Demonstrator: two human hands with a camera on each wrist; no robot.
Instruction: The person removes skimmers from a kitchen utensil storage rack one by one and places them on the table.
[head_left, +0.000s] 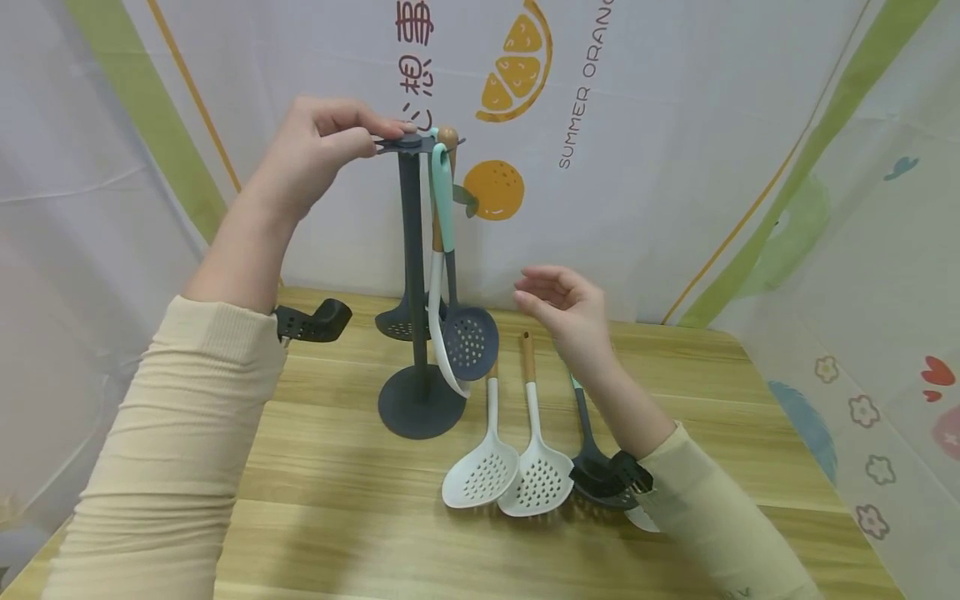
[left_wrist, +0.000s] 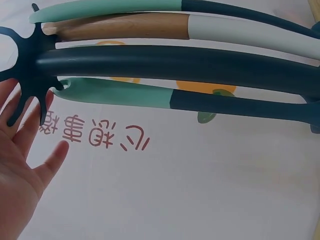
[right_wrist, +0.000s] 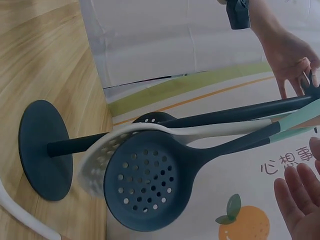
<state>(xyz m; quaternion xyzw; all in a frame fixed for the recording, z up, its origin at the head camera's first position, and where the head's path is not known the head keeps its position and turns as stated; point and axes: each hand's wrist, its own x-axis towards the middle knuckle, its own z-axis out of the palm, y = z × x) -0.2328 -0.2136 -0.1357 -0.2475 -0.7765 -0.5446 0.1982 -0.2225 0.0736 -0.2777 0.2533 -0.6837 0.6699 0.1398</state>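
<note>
My left hand (head_left: 322,150) holds the hooked top of a dark utensil stand (head_left: 414,250), thumb and fingers at its edge. From the hooks hang a dark skimmer (head_left: 471,343) with a mint handle, a white utensil (head_left: 436,308) with a wooden handle, and another dark perforated utensil (head_left: 393,323) partly behind the pole. In the left wrist view, fingers lie against the dark hooks (left_wrist: 35,65). My right hand (head_left: 573,312) is raised to the right of the hanging utensils, fingers loosely bent with nothing in them; its fingertips (right_wrist: 295,185) appear below the handles in the right wrist view.
On the wooden table (head_left: 322,500), right of the stand's round base (head_left: 405,412), lie a white slotted spoon (head_left: 480,477), a white slotted turner (head_left: 536,483) and a dark utensil (head_left: 587,446), partly hidden by the right wrist's camera mount. A printed curtain (head_left: 637,208) hangs behind.
</note>
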